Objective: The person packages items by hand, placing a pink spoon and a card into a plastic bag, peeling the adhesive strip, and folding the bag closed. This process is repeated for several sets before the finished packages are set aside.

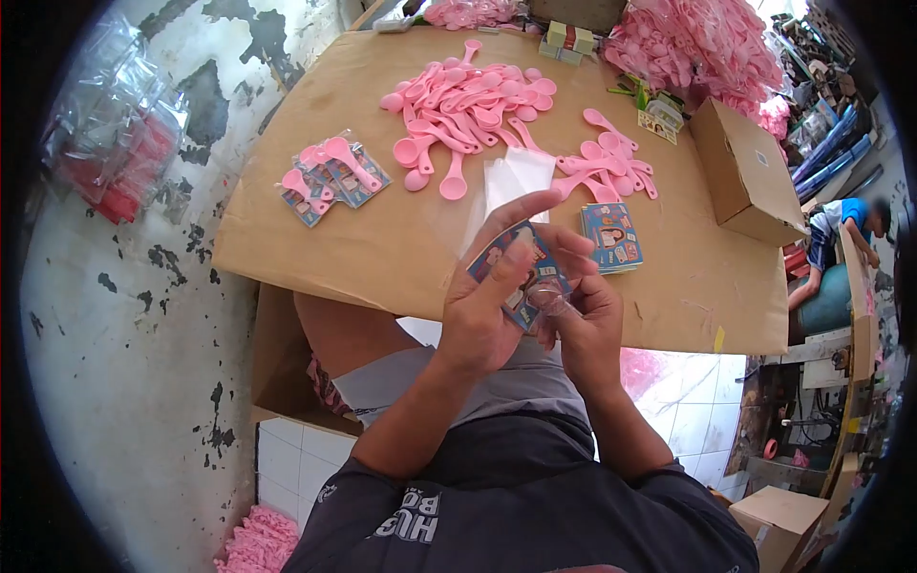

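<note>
My left hand (pixel 480 310) grips a blue printed card (pixel 490 258), its thumb lying across the front. At the card's lower right is a crumpled piece of clear plastic (pixel 551 298), pinched by the fingers of my right hand (pixel 590 325). Just beyond my hands, white and clear plastic bags (pixel 516 179) lie on the table. A stack of similar blue cards (pixel 612 235) sits beside my right hand. Farther out is a small group of pink spoons (pixel 611 162), with a larger heap of pink spoons (pixel 478 100) behind it.
Bagged cards with pink spoons (pixel 336 177) lie at the left of the brown-covered table (pixel 382 258). A cardboard box (pixel 745 172) stands at the right edge, near a big bag of pink pieces (pixel 693 48). A peeling wall (pixel 124 315) rises on the left; another person (pixel 841 234) is far right.
</note>
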Motion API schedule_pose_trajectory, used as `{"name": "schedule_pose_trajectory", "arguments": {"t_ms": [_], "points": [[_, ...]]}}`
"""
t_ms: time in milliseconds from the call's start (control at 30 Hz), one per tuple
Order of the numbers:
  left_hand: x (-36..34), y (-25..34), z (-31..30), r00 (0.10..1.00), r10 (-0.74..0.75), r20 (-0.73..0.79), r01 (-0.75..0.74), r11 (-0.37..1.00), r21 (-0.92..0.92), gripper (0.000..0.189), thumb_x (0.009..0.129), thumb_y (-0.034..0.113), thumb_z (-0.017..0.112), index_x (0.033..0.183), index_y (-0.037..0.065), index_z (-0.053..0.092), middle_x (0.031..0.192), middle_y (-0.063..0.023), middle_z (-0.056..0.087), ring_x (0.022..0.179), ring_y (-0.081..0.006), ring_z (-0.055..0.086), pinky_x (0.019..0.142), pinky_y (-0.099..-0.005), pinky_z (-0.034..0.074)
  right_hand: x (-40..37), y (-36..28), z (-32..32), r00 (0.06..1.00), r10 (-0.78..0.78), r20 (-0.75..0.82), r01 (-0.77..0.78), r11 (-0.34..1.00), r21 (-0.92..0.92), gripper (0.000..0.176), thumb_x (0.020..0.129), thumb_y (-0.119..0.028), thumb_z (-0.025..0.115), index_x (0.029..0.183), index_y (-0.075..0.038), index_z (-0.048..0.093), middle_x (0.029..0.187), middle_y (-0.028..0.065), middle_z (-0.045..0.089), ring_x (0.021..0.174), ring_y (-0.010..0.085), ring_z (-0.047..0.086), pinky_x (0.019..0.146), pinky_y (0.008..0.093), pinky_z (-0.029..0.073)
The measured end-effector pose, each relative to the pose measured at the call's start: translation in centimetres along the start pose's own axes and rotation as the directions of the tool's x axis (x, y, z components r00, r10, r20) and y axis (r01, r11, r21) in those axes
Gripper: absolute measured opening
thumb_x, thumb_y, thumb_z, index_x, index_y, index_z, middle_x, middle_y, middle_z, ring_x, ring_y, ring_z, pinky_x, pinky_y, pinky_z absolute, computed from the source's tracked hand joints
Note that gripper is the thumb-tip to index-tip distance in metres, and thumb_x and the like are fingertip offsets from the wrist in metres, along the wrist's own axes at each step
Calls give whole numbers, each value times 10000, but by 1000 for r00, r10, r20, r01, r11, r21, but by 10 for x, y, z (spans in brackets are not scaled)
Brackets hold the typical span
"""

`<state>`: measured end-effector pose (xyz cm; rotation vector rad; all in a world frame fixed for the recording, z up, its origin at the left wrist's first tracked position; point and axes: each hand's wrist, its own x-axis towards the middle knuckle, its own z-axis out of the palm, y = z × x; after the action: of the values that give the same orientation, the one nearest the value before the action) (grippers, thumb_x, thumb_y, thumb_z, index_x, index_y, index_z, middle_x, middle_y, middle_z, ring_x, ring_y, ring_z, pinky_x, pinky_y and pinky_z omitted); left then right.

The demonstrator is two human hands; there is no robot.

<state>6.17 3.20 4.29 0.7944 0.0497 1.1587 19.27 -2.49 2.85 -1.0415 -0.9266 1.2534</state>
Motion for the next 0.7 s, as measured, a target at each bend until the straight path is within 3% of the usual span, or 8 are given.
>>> {"name": "schedule_pose_trajectory", "arguments": {"t_ms": [33,167,267,433,533,700], "points": [[-3,-2,5,998,-9,-62,6,999,-38,526,1093,253,481,1510,-35,337,1144,-221,662,1030,-273,696,913,-391,584,0,0,1,1000,7,-21,-8,999,-40,138,940,-65,743,987,-30,619,856,30,669,676,67,627,559,227,494],[-10,-5,4,998,2,-69,1,999,38,517,1097,241,481,1505,-44,342,1069,-182,654,979,-247,689,905,-379,578,10,6,15,992,-109,-69,109,994,-10,208,913,-57,768,962,-54,566,899,7,616,772,38,581,643,209,479],[-12,-5,2,996,5,-90,-2,999,41,500,1098,223,483,1495,-51,353,1017,-158,637,946,-231,680,937,-400,575,16,17,12,979,-197,-53,192,977,-94,295,883,-63,797,999,-68,526,899,-21,537,823,26,521,719,204,465],[-11,-3,-2,994,-8,-105,0,998,-69,500,1095,230,496,1486,-50,360,1014,-145,628,946,-235,681,1023,-442,558,22,10,11,953,-302,-23,286,921,-263,485,848,-72,832,1202,-53,500,959,-16,500,813,38,496,721,203,456],[-5,-7,-10,997,43,-71,-51,992,-115,523,1092,252,505,1490,-49,349,1024,-136,618,956,-241,680,1039,-455,549,22,14,-2,984,-173,51,180,967,-182,534,857,-71,824,1271,-47,487,1000,4,521,855,49,538,739,213,476],[-2,-19,-6,993,-46,-105,39,997,-59,524,1092,257,508,1486,-50,350,1034,-128,606,982,-248,674,1055,-463,535,24,9,0,993,-121,-3,121,988,-92,506,878,-17,760,1294,-42,474,1020,28,553,924,72,592,779,230,501]]}}
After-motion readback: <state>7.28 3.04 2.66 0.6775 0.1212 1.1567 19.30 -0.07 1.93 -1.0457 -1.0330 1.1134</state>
